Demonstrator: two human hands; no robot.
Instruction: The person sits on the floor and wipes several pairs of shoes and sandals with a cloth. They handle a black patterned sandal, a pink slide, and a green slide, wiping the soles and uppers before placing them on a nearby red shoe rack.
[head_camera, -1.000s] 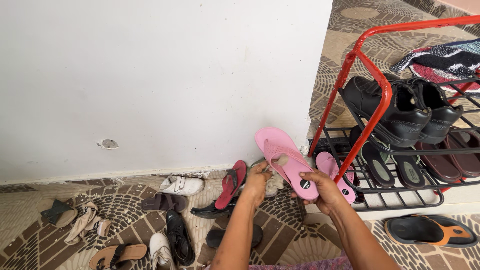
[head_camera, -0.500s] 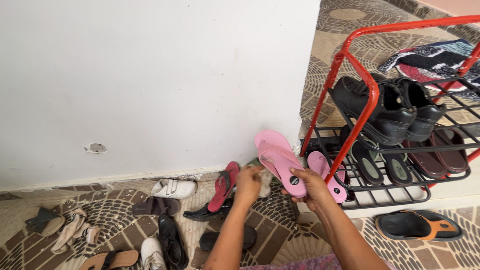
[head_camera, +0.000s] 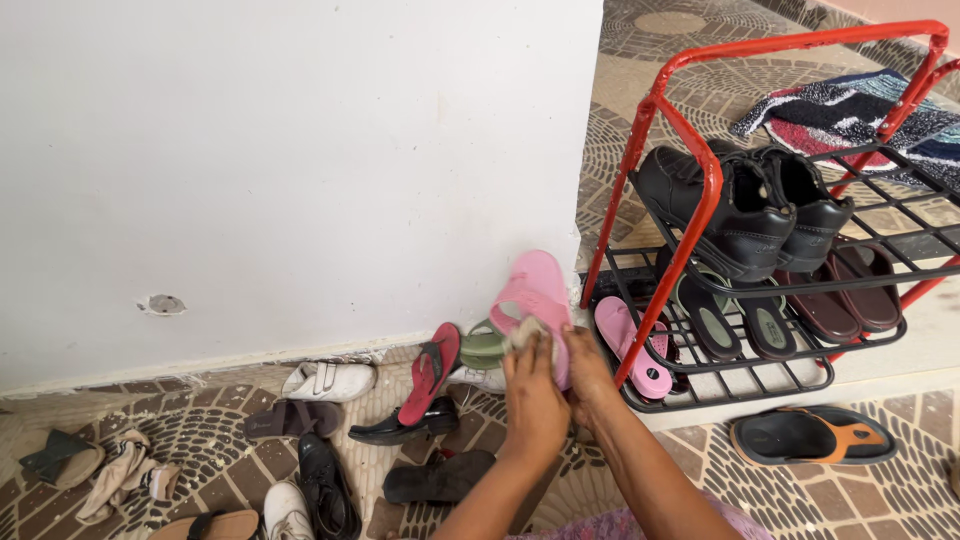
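Observation:
My right hand (head_camera: 591, 373) grips the lower end of a pink flip-flop (head_camera: 538, 287), held upright in front of the white wall's corner. It is partly hidden behind my left hand. My left hand (head_camera: 535, 397) presses a small pale cloth (head_camera: 525, 336) against the flip-flop's face. A matching pink flip-flop (head_camera: 626, 343) lies on the bottom shelf of the red and black shoe rack (head_camera: 706, 190), just right of my hands.
The rack holds black shoes (head_camera: 738, 215), green-soled slippers (head_camera: 712, 322) and brown sandals (head_camera: 848, 295). On the patterned floor lie a green slipper (head_camera: 483, 348), a red flip-flop (head_camera: 428, 372), a white shoe (head_camera: 326, 380), black shoes and a black-orange sandal (head_camera: 810, 437). A striped mat (head_camera: 850, 105) lies behind the rack.
My left hand has moved right and up with the cloth, onto the pink flip-flop. The flip-flop has turned more upright and my hands are closer together. The view has shifted right.

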